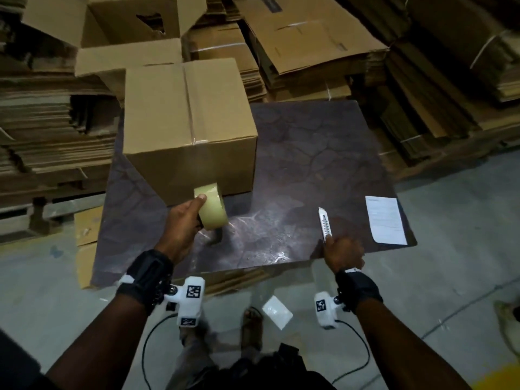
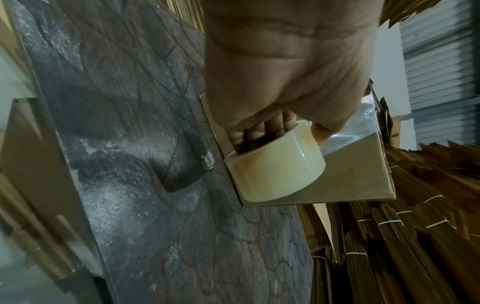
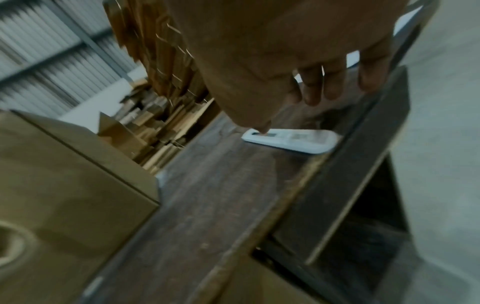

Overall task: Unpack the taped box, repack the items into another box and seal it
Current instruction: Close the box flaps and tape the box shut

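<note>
A closed cardboard box (image 1: pixel 185 108) stands on the left part of the dark table (image 1: pixel 309 153). Clear tape runs along its top seam and down its front face to a tape roll (image 1: pixel 212 209). My left hand (image 1: pixel 194 212) grips that roll just in front of the box, fingers through the core (image 2: pixel 262 131) and thumb on the outside. A white utility knife (image 1: pixel 325 223) lies on the table near the front edge. My right hand (image 1: pixel 334 244) hovers at its near end, the thumb tip (image 3: pixel 262 128) touching it and the other fingers hanging loose.
A white sheet of paper (image 1: pixel 387 219) lies at the table's right edge. An open cardboard box (image 1: pixel 126 26) sits behind the closed one. Stacks of flattened cartons (image 1: pixel 309 43) surround the table at back, left and right. A small white packet (image 1: pixel 277 311) lies on the floor by my feet.
</note>
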